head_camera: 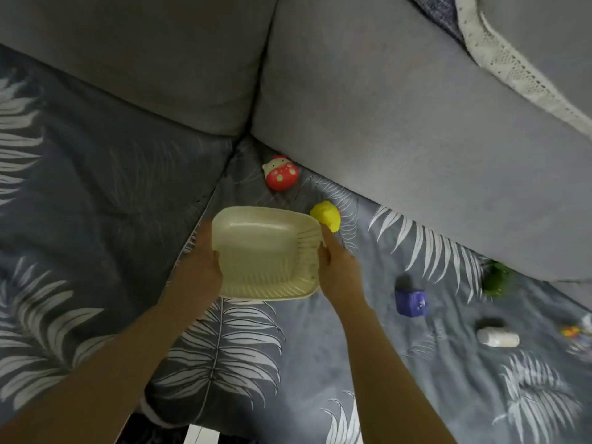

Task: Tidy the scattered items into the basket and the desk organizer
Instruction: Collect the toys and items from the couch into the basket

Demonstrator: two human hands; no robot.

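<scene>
Both arms outstretched, left hand (200,264) and right hand (339,274) fingers clamped on basket (266,251) sides.

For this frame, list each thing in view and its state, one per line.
basket: empty, held at both sides
left hand: grips basket's left rim
right hand: grips basket's right rim
red toy: loose on sofa cover
yellow toy: loose, just beyond basket
blue box: loose on cover
white bottle: lying on its side
green item: loose by cushion, blurred
</scene>
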